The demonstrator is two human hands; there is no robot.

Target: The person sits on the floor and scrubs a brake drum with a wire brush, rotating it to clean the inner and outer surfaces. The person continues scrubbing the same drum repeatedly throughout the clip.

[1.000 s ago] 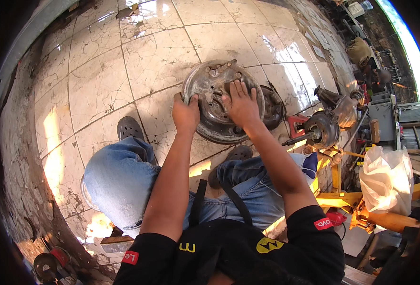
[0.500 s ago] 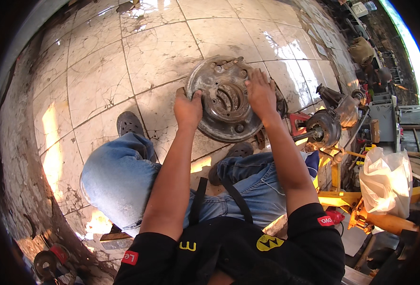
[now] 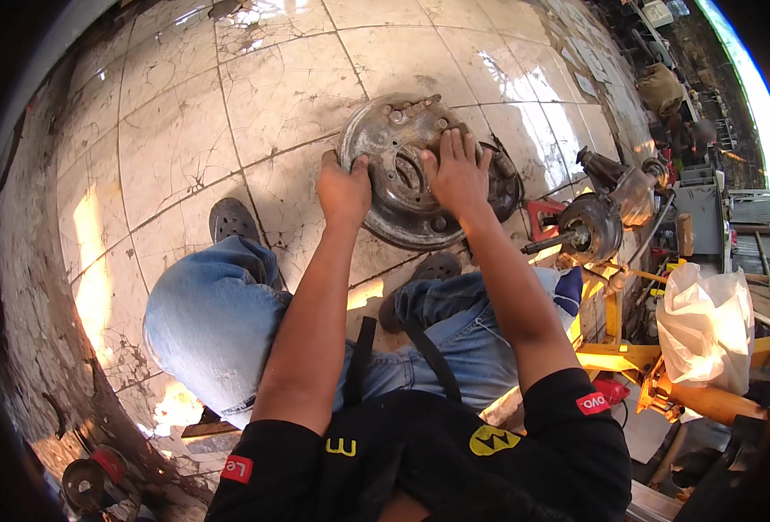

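A worn, greasy brake drum (image 3: pixel 388 139) lies before me on the floor, a wide round metal disc with a large centre hole and bolts around it. My left hand (image 3: pixel 344 193) grips its left rim, the thumb on top and the other fingers curled over the edge, partly hidden. Across the right side of its face rests my right hand (image 3: pixel 457 178), palm down with the fingers stretched out, covering part of the centre hole. A second dark round metal part (image 3: pixel 508 184) shows from beneath the drum on the right.
Cracked pale tiles (image 3: pixel 272 96) surround the drum. An axle assembly (image 3: pixel 594 230) stands to the right, beside a red stand (image 3: pixel 542 217). Nearer are a yellow metal frame (image 3: pixel 616 358) and a white plastic bag (image 3: pixel 707 326). My clog (image 3: pixel 233 220) is left of the drum.
My right hand has slid left from the drum's right rim onto its face. More of the dark part at the right now shows. My left hand keeps its hold on the left rim.
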